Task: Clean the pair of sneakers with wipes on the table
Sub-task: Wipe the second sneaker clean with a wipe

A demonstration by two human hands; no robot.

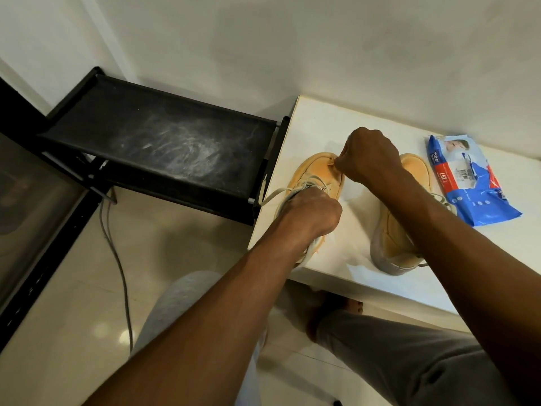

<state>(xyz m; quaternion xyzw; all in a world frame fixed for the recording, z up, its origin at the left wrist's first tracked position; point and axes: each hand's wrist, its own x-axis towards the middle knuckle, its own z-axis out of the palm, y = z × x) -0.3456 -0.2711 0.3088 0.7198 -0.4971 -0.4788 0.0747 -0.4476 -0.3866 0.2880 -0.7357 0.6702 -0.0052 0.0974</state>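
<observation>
Two tan sneakers stand on the white table, toes pointing away from me. My left hand grips the left sneaker at its laced opening and holds it near the table's left edge, with a lace hanging over the side. My right hand is closed in a fist at the right side of that sneaker's toe, pinching a small wipe that is mostly hidden in the fingers. My right forearm crosses over the right sneaker, which stands untouched. A blue wipes pack lies to its right.
A dusty black rack shelf stands against the table's left side, lower than the tabletop. A grey cable runs across the tiled floor. My legs in grey trousers and a bare foot are under the table's near edge. A white wall is behind.
</observation>
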